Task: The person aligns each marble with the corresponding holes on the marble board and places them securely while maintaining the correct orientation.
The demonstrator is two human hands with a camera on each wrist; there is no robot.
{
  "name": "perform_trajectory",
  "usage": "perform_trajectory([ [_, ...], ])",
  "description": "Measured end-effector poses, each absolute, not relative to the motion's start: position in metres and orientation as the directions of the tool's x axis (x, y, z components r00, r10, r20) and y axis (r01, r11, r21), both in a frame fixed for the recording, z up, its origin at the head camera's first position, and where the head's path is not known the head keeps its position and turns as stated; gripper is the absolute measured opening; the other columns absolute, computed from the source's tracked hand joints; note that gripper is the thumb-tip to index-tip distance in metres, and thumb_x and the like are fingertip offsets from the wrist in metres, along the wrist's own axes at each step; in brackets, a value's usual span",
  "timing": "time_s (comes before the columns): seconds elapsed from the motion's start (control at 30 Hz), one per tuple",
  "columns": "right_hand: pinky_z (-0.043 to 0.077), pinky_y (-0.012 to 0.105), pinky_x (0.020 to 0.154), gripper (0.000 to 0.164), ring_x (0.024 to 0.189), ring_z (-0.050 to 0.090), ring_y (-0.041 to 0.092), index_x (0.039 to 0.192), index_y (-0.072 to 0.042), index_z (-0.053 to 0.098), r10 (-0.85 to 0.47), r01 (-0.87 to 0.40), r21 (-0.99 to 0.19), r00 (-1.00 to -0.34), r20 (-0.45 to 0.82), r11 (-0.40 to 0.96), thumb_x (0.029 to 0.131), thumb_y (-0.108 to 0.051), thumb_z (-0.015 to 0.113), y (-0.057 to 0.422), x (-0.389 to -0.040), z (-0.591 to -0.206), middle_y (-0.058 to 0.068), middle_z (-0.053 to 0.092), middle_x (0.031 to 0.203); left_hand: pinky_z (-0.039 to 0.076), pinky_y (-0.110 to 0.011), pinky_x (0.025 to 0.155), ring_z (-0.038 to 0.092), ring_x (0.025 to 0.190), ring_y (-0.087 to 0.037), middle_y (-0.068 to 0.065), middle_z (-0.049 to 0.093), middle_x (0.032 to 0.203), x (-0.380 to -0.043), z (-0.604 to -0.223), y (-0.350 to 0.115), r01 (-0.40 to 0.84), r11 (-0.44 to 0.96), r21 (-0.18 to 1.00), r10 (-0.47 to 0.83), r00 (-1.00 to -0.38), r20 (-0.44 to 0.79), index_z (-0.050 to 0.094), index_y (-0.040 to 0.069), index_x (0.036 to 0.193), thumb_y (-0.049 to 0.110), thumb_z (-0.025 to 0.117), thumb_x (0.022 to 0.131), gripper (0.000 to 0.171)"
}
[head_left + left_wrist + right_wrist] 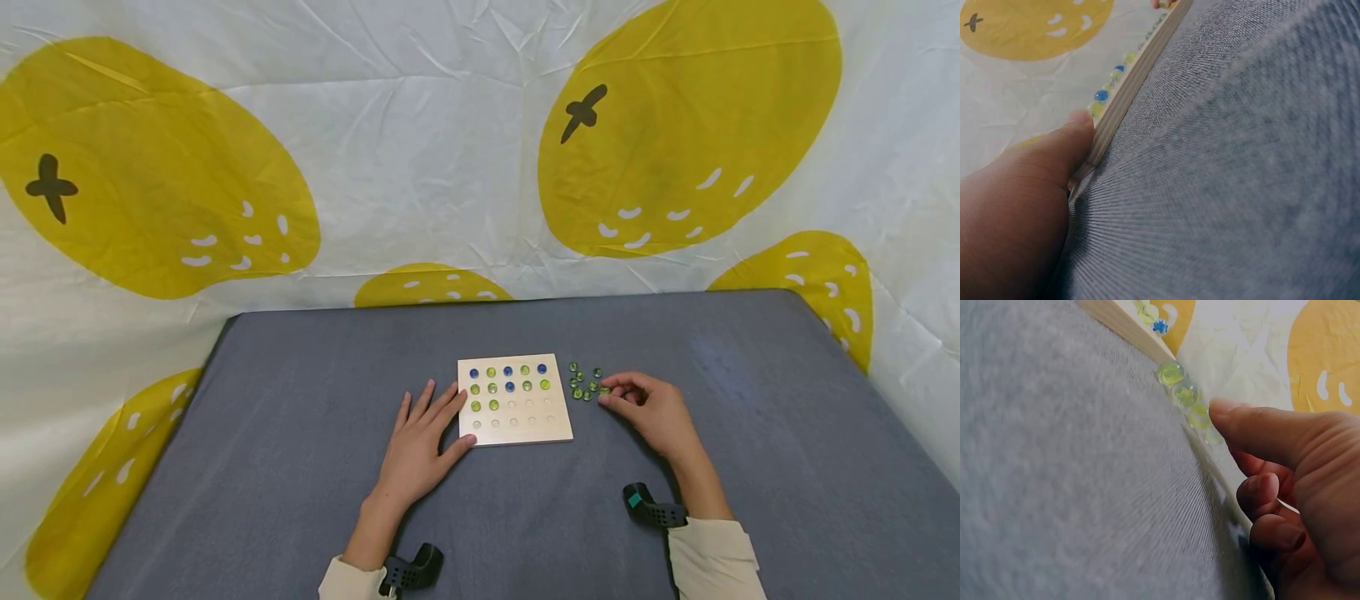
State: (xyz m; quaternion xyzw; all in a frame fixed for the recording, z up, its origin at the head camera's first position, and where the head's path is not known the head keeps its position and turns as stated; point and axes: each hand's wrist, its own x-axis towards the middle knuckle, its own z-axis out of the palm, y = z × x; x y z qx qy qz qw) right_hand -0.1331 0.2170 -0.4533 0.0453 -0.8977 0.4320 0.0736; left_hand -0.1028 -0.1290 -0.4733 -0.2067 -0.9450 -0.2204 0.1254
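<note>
A pale wooden board (525, 427) with rows of round hollows lies on the table. Blue and green glass marbles fill its two back rows, and two green ones (493, 405) sit at the left of the third row. My left hand (417, 450) lies spread at the board's left side, fingertips at the edge and thumb on the front left corner. Right of the board, my right hand (652, 412) pinches a green marble (605, 389) between thumb and index finger, beside a loose group of green marbles (587, 395). In the right wrist view, the thumb (1254, 428) partly hides these marbles.
A grey cloth (300, 433) covers the table. Behind it hangs a white sheet (420, 167) printed with large yellow fruit shapes. Both wrists wear black camera mounts (414, 568), below light sleeves.
</note>
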Motion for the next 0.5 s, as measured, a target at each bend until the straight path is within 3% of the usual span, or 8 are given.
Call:
perform_trajectory([
  [0.5,0.041,0.022,0.054,0.018,0.065,0.051,0.013,0.097,-0.012,0.073,-0.025,-0.195,-0.797,-0.975,0.221,0.572,0.082,-0.02,0.078,0.187,-0.132,-0.438,-0.001,0.062,0.078,0.013,-0.056,0.113,0.025,0.141,-0.032,-0.003,0.043,0.147,-0.103,-0.474,-0.129,0.452,0.816,0.36,0.337,-0.878,0.339,0.047,0.019,0.144,0.05,0.06,0.09,0.064],
])
